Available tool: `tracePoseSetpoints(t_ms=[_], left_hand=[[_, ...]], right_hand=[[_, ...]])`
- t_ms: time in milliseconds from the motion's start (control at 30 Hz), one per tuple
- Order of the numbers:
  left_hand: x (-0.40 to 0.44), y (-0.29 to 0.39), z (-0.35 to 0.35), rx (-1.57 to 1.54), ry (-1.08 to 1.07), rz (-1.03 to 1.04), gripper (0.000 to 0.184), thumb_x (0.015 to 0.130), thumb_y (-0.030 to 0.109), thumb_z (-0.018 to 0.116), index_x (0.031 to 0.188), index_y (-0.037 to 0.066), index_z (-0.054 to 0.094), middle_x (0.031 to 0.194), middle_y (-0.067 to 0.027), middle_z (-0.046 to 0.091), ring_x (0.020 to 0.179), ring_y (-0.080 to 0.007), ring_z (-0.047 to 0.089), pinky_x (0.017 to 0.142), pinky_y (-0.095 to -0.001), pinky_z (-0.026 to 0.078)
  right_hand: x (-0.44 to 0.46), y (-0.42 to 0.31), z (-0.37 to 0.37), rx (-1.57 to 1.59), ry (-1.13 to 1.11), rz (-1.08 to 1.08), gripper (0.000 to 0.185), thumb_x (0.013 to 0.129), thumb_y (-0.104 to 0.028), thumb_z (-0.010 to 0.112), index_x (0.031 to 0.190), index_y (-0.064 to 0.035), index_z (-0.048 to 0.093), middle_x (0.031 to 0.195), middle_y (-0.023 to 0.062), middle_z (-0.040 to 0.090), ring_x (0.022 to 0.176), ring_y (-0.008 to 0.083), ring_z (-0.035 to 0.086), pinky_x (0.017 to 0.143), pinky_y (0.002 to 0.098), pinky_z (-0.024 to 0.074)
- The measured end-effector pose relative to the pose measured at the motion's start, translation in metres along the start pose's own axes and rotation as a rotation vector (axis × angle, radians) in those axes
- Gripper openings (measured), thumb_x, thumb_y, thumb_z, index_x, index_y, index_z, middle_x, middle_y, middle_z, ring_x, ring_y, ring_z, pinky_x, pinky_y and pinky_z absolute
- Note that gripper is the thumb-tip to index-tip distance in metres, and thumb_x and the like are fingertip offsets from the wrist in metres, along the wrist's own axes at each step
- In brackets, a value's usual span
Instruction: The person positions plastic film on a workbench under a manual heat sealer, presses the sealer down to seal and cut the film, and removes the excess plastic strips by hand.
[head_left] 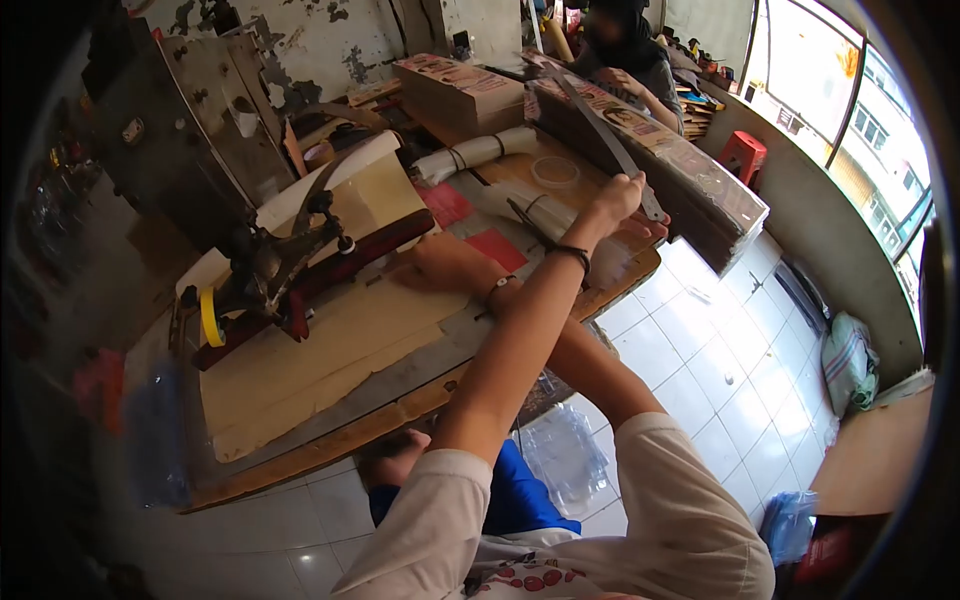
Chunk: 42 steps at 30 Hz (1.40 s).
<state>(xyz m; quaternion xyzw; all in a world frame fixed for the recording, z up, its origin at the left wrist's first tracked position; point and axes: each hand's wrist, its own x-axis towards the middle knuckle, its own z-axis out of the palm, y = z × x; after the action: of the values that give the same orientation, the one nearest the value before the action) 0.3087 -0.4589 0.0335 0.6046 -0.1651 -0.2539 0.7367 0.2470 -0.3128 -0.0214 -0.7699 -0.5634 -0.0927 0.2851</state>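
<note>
My arms are crossed, with the left forearm over the right. At the upper right, my left hand (618, 205) grips the lower end of a long metal strip (600, 128), which slants up and left over stacked printed packs. My right hand (440, 265) is low over the table, beside the dark red bar (370, 246) of a metal device. That hand is blurred and its fingers cannot be made out. A large tan sheet (310, 350) lies beneath the device. Yellow tape (211, 317) circles part of the device at its left end.
Long printed stacks (700, 185) stand at the table's far right, and another stack (460, 95) behind. Tied plastic rolls (475, 155) and red pieces (497, 250) lie nearby. Another person (655, 85) is beyond the stacks. A red stool (743, 155) stands by the wall.
</note>
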Motion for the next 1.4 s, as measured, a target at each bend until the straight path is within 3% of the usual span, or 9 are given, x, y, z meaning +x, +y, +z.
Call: tracePoseSetpoints(t_ms=[100,200,333,433,533,700,833,967,1400], left_hand=[[-0.009,0.003,-0.008,0.01,0.061,-0.011,0.068,0.112,0.05,0.028,0.131,-0.013,0.047,0.111,-0.0325,0.07,0.086,-0.041,0.077,0.063,-0.0398,0.065],[-0.062,0.018,-0.015,0.292,0.0,-0.171,0.075,0.111,0.054,0.028,0.134,-0.016,0.047,0.108,-0.0329,0.07,0.084,-0.0419,0.076,0.064,-0.0419,0.065],[-0.174,0.022,-0.047,1.282,0.1,0.34,0.057,0.105,0.044,0.055,0.122,-0.009,0.065,0.102,-0.0271,0.075,0.089,-0.0358,0.076,0.081,-0.0455,0.06],[-0.243,0.035,-0.046,1.554,0.132,0.089,0.037,0.099,0.036,0.064,0.101,0.0,0.073,0.097,-0.0213,0.076,0.09,-0.0313,0.076,0.084,-0.0461,0.057],[-0.274,-0.012,-0.073,1.893,0.1,0.304,0.03,0.098,0.034,0.063,0.089,0.006,0.071,0.087,-0.0167,0.075,0.082,-0.0288,0.074,0.078,-0.0442,0.055],[-0.306,-0.058,-0.128,1.693,0.294,0.748,0.013,0.089,0.021,0.07,0.087,0.009,0.066,0.082,-0.0048,0.059,0.084,-0.0257,0.059,0.08,-0.04,0.05],[-0.307,-0.059,-0.134,1.496,0.515,0.652,0.018,0.086,0.018,0.072,0.095,0.005,0.065,0.096,-0.0133,0.058,0.095,-0.0327,0.059,0.088,-0.0457,0.049],[-0.313,-0.063,-0.122,1.595,0.599,0.471,0.038,0.089,0.024,0.069,0.117,0.0,0.061,0.121,-0.0267,0.053,0.115,-0.0448,0.055,0.103,-0.057,0.042],[-0.312,-0.074,-0.125,1.632,0.673,0.374,0.046,0.095,0.033,0.063,0.125,-0.002,0.06,0.127,-0.0367,0.05,0.128,-0.0554,0.049,0.107,-0.0638,0.041]], right_hand=[[0.002,0.017,0.014,0.022,0.156,-0.155,0.029,0.096,-0.031,0.065,0.113,-0.0112,0.077,0.091,0.0191,0.075,0.086,0.0376,0.073,0.083,0.0451,0.0578],[0.002,0.013,0.011,0.091,-0.006,0.03,0.029,0.095,-0.03,0.066,0.111,-0.0089,0.077,0.099,0.0187,0.075,0.093,0.0366,0.073,0.084,0.0442,0.0577],[0.002,0.037,0.018,0.155,-0.017,-0.137,0.023,0.092,-0.023,0.071,0.105,-0.0063,0.078,0.102,0.0166,0.076,0.092,0.0345,0.073,0.082,0.0442,0.057],[0.004,0.021,0.011,0.188,0.005,-0.161,0.021,0.092,-0.021,0.072,0.104,-0.0061,0.079,0.099,0.0163,0.076,0.088,0.0333,0.073,0.08,0.0432,0.0569],[0.001,0.008,-0.002,0.185,0.008,-0.165,0.019,0.091,-0.02,0.073,0.103,-0.0058,0.079,0.097,0.0161,0.076,0.084,0.032,0.072,0.078,0.0422,0.0568],[0.006,0.018,-0.001,0.249,-0.118,-0.077,0.017,0.089,-0.012,0.072,0.103,-0.0048,0.079,0.095,0.0136,0.076,0.085,0.0285,0.072,0.076,0.0374,0.0568],[0.005,0.021,0.002,0.176,0.015,-0.216,0.017,0.091,-0.011,0.072,0.105,-0.0044,0.078,0.087,0.0127,0.076,0.08,0.0289,0.073,0.074,0.0374,0.0575],[0.009,0.014,-0.013,0.139,-0.088,-0.008,0.016,0.095,-0.014,0.071,0.104,-0.0023,0.077,0.09,0.0138,0.077,0.081,0.0311,0.073,0.076,0.0387,0.058],[0.0,0.023,-0.003,0.025,-0.049,0.017,0.02,0.095,-0.012,0.065,0.112,-0.0023,0.072,0.096,0.0147,0.074,0.088,0.0296,0.07,0.082,0.04,0.0555]])
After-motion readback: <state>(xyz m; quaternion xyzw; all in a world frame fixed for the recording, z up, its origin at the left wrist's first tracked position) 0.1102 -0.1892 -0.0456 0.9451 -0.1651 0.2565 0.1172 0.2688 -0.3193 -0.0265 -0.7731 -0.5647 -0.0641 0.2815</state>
